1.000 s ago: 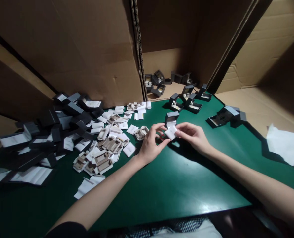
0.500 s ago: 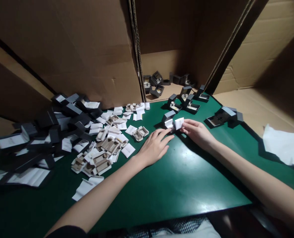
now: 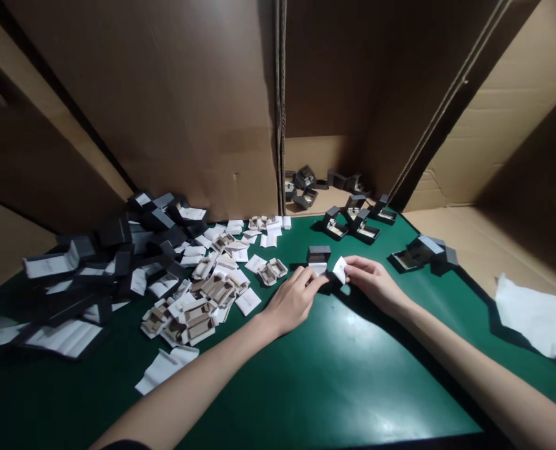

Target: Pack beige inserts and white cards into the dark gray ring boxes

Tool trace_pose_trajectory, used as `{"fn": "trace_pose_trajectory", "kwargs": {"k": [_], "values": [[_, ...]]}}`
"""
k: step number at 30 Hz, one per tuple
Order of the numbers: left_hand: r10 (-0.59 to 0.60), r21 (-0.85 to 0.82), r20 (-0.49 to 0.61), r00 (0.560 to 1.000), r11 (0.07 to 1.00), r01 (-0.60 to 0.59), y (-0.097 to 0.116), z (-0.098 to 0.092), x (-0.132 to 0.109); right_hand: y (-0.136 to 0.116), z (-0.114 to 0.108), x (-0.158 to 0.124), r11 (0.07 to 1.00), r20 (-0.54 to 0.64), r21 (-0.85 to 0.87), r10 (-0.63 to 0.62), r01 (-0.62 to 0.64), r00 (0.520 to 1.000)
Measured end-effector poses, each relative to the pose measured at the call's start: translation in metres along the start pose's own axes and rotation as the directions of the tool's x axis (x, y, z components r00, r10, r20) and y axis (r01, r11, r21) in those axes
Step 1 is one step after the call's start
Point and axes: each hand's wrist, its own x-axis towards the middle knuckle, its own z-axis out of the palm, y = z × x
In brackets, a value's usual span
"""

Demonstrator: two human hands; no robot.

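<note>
A small black box (image 3: 318,253) stands on the green table with its lid raised and a white lining showing inside. My left hand (image 3: 291,301) has its fingers bent and closed at the near edge of this box, covering part of it. Between the thumb and fingers of my right hand (image 3: 374,282) is a small white folded card insert (image 3: 340,270), tilted, just right of the box. Left of my left hand lies a pair of small card trays (image 3: 272,272), and a flat white insert (image 3: 248,301) rests nearby.
A heap of open black boxes (image 3: 158,219) fills the far left. Next to it spreads a pile of white and brown inserts (image 3: 217,287). Several opened boxes (image 3: 365,228) stand at the back, before a cardboard carton (image 3: 334,147). White paper (image 3: 535,315) lies at right.
The view has shifted, so the table appears lower. My left fingers have gone from spread to bent at the box, which has turned to face me. The white insert has tilted in my right hand.
</note>
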Motion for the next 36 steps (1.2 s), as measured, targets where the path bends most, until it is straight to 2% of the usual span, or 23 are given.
{"fn": "trace_pose_trajectory", "kwargs": {"k": [4, 10, 13, 17, 21, 25, 28, 31, 36], "values": [[0.039, -0.015, -0.044, 0.998, 0.999, -0.04, -0.002, 0.0, -0.002, 0.002, 0.003, 0.0, 0.998, -0.048, -0.021, -0.053, 0.052, 0.997], [0.16, -0.044, -0.147, 0.976, 0.985, -0.168, 0.0, -0.002, -0.004, 0.004, 0.008, 0.001, 0.991, -0.181, -0.04, -0.132, 0.127, 0.974], [0.212, -0.036, -0.158, 0.964, 0.975, -0.221, 0.002, -0.002, -0.004, 0.004, 0.008, -0.001, 0.976, -0.195, -0.116, -0.202, 0.182, 0.96], [0.306, -0.018, -0.144, 0.941, 0.95, -0.311, 0.003, 0.001, -0.005, 0.003, 0.011, -0.006, 0.913, -0.111, -0.313, -0.309, 0.262, 0.945], [0.343, -0.012, -0.154, 0.926, 0.937, -0.349, 0.003, 0.005, -0.006, 0.002, 0.013, -0.009, 0.759, 0.023, -0.526, -0.437, 0.382, 0.899], [0.364, -0.006, -0.183, 0.913, 0.928, -0.372, 0.004, 0.006, -0.005, -0.001, 0.014, -0.01, 0.634, 0.128, -0.62, -0.499, 0.462, 0.857], [0.374, -0.022, -0.183, 0.909, 0.923, -0.384, 0.005, 0.006, -0.005, -0.002, 0.013, -0.01, 0.573, 0.127, -0.668, -0.541, 0.474, 0.832], [0.377, -0.023, -0.168, 0.911, 0.922, -0.386, 0.006, 0.006, -0.005, -0.001, 0.013, -0.008, 0.595, 0.081, -0.677, -0.524, 0.432, 0.848], [0.383, 0.005, -0.17, 0.908, 0.921, -0.388, 0.007, 0.006, -0.005, 0.006, 0.011, -0.004, 0.784, -0.015, -0.553, -0.348, 0.282, 0.937]]}}
